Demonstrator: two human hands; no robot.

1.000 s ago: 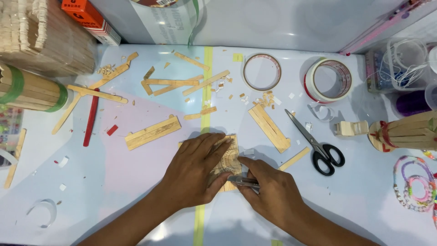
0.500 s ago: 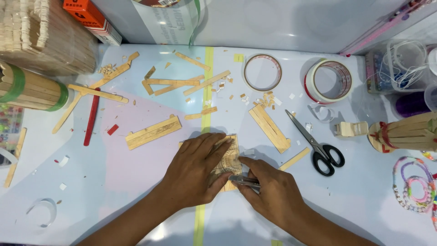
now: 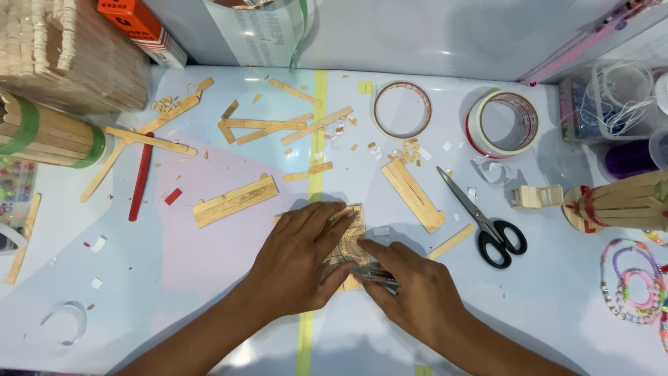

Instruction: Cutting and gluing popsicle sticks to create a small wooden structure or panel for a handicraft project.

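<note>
Centrally, both hands met over a small panel of wooden sticks (image 3: 350,240) that lay flat on the pale counter (image 3: 174,292). The left hand (image 3: 296,261) lay palm-down on the panel, its fingers (image 3: 327,219) spread apart and pressed flat against the wood, gripping nothing. The right hand (image 3: 414,292) rested against the panel's lower right corner, its fingers (image 3: 379,251) drawn together on a thin metallic tool (image 3: 372,273); the tool was largely hidden, so its kind could not be told, though it appeared to be a blade or tweezers. The panel sat directly under the left fingers and touched the right fingertips, straddling a yellow-green tape line (image 3: 306,327) that ran beneath both hands.

Just beyond the left fingers, to their far left, lay a glued slat of sticks (image 3: 235,200). Beyond the right fingers lay a second slat (image 3: 415,195), and just right of that fingers' reach rested black-handled scissors (image 3: 483,223), blades closed. Farther off from the right fingers stood two tape rolls (image 3: 504,124), well apart from both hands. Well left of the left fingers lay a red stick (image 3: 141,177) and a taped bundle of sticks (image 3: 45,132).
</note>
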